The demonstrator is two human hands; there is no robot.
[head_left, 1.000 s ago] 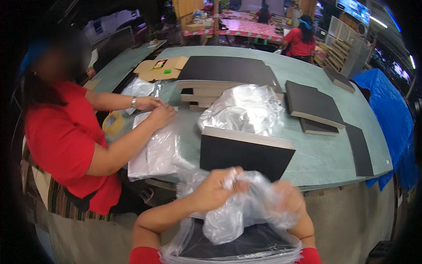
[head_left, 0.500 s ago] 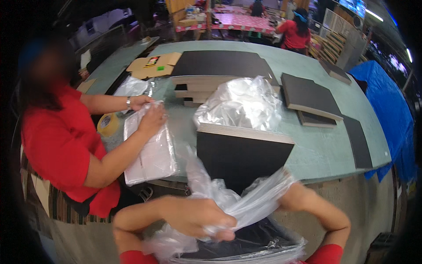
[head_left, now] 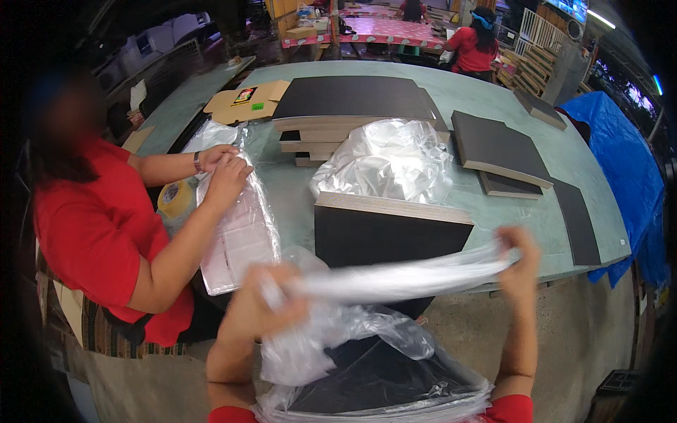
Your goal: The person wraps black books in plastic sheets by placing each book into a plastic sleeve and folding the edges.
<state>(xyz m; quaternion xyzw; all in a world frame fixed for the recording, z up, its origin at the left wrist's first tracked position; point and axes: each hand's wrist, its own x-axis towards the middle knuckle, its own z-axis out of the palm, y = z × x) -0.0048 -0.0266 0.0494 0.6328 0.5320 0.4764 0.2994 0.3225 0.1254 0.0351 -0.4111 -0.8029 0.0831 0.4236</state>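
Note:
A clear plastic bag (head_left: 402,278) is pulled taut into a band between my two hands, in front of the near table edge. My left hand (head_left: 275,299), smeared by motion, grips its left end, and my right hand (head_left: 518,257) is closed on its right end. More loose plastic hangs below my left hand. Close to my body lies a black board (head_left: 381,370) covered in clear plastic. Just behind the stretched bag, a thick stack of black boards (head_left: 388,236) leans at the table edge, pale layered edges upward; the band hides part of it.
A co-worker in red (head_left: 92,225) handles a plastic-wrapped flat pack (head_left: 243,247) at left, beside a yellow tape roll (head_left: 173,199). On the green table (head_left: 296,211) sit crumpled plastic (head_left: 388,158), stacked black boards (head_left: 352,99) and more boards (head_left: 497,148). A blue tarp (head_left: 613,155) hangs right.
My hands have moved apart and up, my right hand coming out to the right from behind the plastic. The bag went from bunched to stretched. The co-worker's hands shifted slightly on the pack.

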